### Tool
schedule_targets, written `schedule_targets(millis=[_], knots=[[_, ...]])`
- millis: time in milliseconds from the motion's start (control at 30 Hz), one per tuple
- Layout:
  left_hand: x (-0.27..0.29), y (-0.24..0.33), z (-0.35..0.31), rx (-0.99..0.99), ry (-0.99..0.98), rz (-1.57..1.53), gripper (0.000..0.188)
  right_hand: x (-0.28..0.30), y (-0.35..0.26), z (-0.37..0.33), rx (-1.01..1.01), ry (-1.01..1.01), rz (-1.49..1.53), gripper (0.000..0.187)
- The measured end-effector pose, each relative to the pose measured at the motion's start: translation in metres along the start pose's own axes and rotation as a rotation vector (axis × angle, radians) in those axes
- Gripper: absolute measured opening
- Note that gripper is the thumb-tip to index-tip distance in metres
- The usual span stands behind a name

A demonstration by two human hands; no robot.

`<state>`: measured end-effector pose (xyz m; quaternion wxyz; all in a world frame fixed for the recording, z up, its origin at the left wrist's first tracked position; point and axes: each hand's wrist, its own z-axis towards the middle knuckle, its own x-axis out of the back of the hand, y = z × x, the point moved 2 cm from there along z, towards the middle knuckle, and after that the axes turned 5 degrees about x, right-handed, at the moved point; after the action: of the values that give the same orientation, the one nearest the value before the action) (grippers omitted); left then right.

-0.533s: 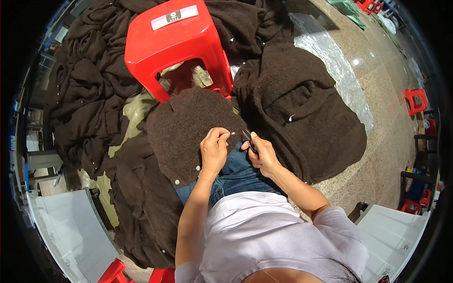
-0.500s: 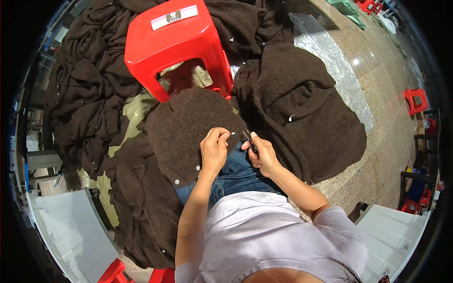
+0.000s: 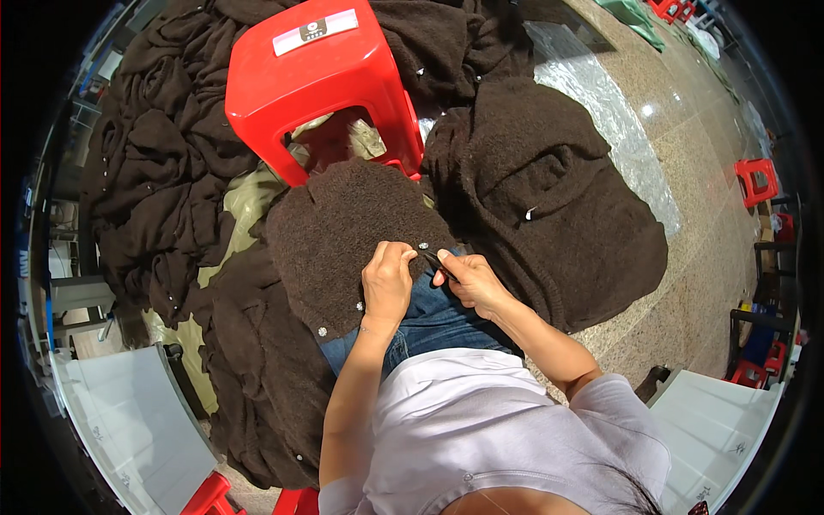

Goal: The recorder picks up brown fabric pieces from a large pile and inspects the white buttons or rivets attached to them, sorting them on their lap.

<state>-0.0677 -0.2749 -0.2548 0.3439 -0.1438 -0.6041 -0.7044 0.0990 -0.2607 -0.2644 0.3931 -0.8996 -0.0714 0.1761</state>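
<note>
A dark brown knitted garment [image 3: 343,223] lies across my lap, over blue jeans. Along its near edge sit sparkly round buttons: one [image 3: 423,246] just beyond my fingertips, another [image 3: 360,306] by my left wrist, a third farther left. My left hand [image 3: 386,283] is closed in a pinch at this edge; whatever is between its fingertips is too small to make out. My right hand [image 3: 474,283] is wrapped round small black thread snips [image 3: 435,260], their tip pointing at my left fingertips, just below the nearest button.
A red plastic stool [image 3: 309,77] stands ahead of my knees. Heaps of brown knitwear [image 3: 154,172] lie to the left, with another folded pile [image 3: 566,223] on the right. Clear plastic sheeting [image 3: 592,94] covers some floor. White bins [image 3: 137,421] flank me.
My right hand has moved slightly left and turned, bringing the snips up to my left fingertips. The left hand has dropped a little, and the nearest button now shows above it.
</note>
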Motion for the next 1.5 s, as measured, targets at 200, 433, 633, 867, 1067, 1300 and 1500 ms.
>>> schedule_targets(millis=[200,433,633,867,1067,1300,1500], knots=[[0.001,0.000,-0.001,0.088,-0.105,-0.175,0.007,-0.001,-0.002,-0.001,0.005,-0.001,-0.029,0.049],[0.000,0.002,-0.005,0.102,-0.101,-0.255,0.008,-0.001,-0.002,-0.001,0.030,-0.026,0.026,0.048],[0.001,0.002,-0.010,0.109,-0.116,-0.282,0.007,-0.002,0.005,0.003,0.069,0.001,0.034,0.048],[0.065,-0.019,-0.039,0.025,0.203,-0.260,0.017,0.022,-0.001,-0.005,0.047,0.147,0.194,0.058],[0.145,-0.114,-0.084,0.417,0.651,0.080,0.019,0.049,-0.002,0.003,0.380,0.330,0.206,0.044],[0.144,-0.135,-0.075,0.495,0.212,0.076,0.060,-0.082,-0.027,-0.008,1.117,0.009,-0.750,0.025],[0.120,-0.144,-0.052,0.373,0.285,-0.260,0.050,-0.189,-0.002,0.006,0.993,-0.313,-1.300,0.093]])
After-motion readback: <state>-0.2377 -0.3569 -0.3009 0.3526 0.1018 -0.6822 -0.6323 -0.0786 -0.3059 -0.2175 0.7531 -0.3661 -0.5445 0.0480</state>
